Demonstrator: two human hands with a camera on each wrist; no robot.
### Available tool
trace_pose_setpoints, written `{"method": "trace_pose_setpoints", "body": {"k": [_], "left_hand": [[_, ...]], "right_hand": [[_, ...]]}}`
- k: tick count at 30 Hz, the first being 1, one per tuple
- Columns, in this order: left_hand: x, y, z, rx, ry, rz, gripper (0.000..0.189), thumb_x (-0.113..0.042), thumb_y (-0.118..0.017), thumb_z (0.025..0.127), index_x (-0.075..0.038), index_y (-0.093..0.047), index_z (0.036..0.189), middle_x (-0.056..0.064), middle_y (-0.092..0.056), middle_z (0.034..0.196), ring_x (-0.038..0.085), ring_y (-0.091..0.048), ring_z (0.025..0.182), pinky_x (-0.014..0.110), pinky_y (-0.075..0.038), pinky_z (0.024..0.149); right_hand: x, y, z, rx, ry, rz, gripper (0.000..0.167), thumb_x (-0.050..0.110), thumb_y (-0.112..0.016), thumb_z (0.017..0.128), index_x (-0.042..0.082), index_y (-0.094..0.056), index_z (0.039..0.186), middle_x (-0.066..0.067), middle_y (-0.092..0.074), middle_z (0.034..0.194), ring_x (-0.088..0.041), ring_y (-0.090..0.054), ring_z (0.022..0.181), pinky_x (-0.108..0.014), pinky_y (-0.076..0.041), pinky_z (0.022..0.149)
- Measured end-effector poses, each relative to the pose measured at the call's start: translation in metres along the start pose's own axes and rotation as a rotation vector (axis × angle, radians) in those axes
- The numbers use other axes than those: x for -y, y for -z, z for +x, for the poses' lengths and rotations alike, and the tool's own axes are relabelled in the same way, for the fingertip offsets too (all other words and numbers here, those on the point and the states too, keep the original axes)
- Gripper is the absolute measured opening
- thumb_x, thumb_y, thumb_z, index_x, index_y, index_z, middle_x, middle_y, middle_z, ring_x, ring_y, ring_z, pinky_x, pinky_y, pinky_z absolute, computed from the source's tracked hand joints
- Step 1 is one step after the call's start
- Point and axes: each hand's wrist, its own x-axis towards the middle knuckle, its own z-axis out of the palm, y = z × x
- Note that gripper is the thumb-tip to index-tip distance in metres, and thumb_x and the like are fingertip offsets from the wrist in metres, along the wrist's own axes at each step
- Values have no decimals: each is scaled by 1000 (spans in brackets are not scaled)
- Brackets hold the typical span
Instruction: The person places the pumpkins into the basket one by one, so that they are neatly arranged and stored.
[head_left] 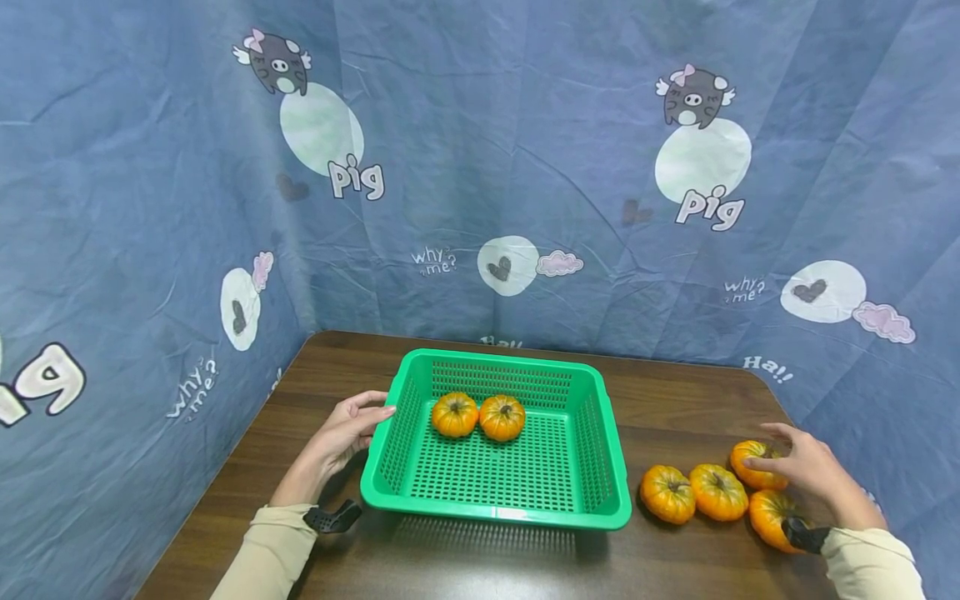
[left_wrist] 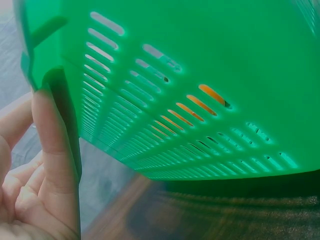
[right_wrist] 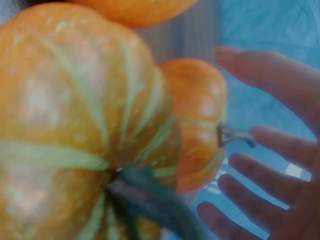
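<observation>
A green basket (head_left: 495, 511) rests on the brown tabletop (head_left: 480, 567), with the left hand (head_left: 345, 429) at its left side, thumb and fingers pinching the rim. Inside the basket, toward its far left part, two orange pumpkins sit side by side with stems up: the left one (head_left: 454, 415) and the right one (head_left: 502, 418). To the right of the basket, four more pumpkins form a close group: one just beside its wall (head_left: 667, 494), a second next outward (head_left: 718, 492), and two farthest from it, a rear one (head_left: 748, 457) and a front one (head_left: 771, 517). The right hand (head_left: 813, 467) is at the rear one, fingers spread wide; whether they touch it, I cannot tell. Beyond the basket hangs a blue printed cloth (head_left: 450, 125).
</observation>
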Motion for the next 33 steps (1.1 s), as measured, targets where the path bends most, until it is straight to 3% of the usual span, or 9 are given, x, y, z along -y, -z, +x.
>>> {"method": "trace_pose_setpoints", "body": {"k": [5,14,33], "left_hand": [[0,-1,0,4,-1,-9,35,-13,-63,104,-5,-48,135,-5,-79,92,6,-76,74,22,-63,65],[-1,0,-1,10,-1,-14,35,-13,-63,104,-5,-48,135,-5,-79,93,6,-76,75,22,-63,66],[3,3,1,18,-12,-14,29,-13,-62,104,-10,-51,130,-6,-79,93,6,-76,75,22,-63,65]], "right_hand": [[-8,-3,-1,-2,-39,18,88,46,-81,86,-16,-48,138,-40,-62,126,-60,-57,116,-65,-53,88],[-16,-8,-1,51,-56,17,82,48,-78,88,-16,-54,133,-42,-59,130,-58,-60,115,-62,-56,88],[-18,-10,-1,-12,-49,47,80,48,-80,88,-13,-57,133,-42,-60,129,-57,-62,113,-61,-57,85]]}}
